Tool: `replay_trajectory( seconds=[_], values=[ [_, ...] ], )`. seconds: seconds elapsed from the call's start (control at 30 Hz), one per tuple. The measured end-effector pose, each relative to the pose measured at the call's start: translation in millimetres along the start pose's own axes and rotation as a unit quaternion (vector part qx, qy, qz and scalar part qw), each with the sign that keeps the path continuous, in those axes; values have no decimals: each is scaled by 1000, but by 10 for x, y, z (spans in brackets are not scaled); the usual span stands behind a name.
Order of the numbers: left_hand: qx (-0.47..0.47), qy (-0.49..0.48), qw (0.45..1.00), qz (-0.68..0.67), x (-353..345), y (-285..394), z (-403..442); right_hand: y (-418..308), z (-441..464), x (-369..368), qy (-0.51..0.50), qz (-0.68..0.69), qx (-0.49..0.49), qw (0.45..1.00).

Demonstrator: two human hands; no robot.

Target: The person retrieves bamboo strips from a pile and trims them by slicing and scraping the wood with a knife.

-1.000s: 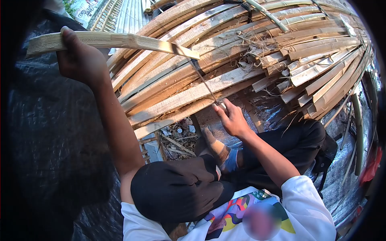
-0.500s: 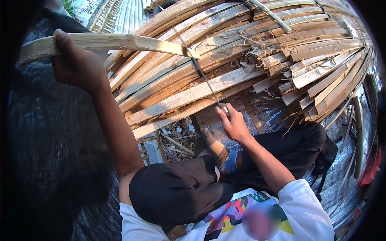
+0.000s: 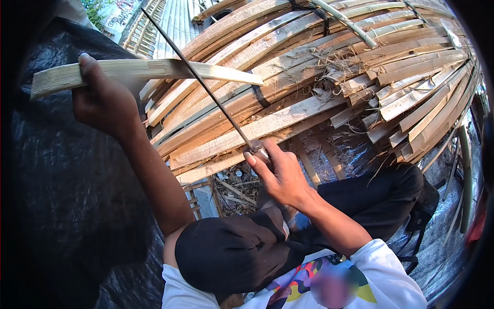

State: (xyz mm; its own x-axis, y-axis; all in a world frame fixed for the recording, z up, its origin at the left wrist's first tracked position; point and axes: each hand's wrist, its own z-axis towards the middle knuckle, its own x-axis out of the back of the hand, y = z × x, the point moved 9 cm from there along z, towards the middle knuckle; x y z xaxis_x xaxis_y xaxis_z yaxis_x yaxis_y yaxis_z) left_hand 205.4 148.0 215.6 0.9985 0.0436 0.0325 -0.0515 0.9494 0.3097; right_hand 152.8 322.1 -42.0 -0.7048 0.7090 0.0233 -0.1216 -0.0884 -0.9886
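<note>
My left hand (image 3: pixel 105 103) is closed round a pale split bamboo strip (image 3: pixel 134 69) near its left end, with the thumb on top. The strip's thinner far end reaches right over the stacked strips. In my right hand (image 3: pixel 284 175) is the handle of a machete, its long thin blade (image 3: pixel 217 103) seen nearly edge-on. That blade slants up and left across the middle of the strip; whether it touches the wood I cannot tell.
A large stack of split bamboo strips (image 3: pixel 288 110), tied with dark bands, fills the upper right. Fibrous shavings (image 3: pixel 337 67) cling to it. Dark plastic sheeting (image 3: pixel 67 170) covers the left. My bent legs (image 3: pixel 370 193) are just below the stack.
My right hand has come left and slightly down, and the machete blade has swung from the strip's right end to cross its middle. The strip has shifted slightly right and down in view.
</note>
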Motion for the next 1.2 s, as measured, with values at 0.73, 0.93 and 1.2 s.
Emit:
replay_trajectory(
  seconds=[0.73,0.93,1.2],
  values=[
    [55,-127,966,219,74,277,-35,-155,189,31,14,29,73,997],
    [65,-116,955,264,182,3,21,1310,171,181,64,-76,-108,989],
    [41,-116,955,270,79,40,85,173,125,32,1,-29,-1,1000]
  ],
)
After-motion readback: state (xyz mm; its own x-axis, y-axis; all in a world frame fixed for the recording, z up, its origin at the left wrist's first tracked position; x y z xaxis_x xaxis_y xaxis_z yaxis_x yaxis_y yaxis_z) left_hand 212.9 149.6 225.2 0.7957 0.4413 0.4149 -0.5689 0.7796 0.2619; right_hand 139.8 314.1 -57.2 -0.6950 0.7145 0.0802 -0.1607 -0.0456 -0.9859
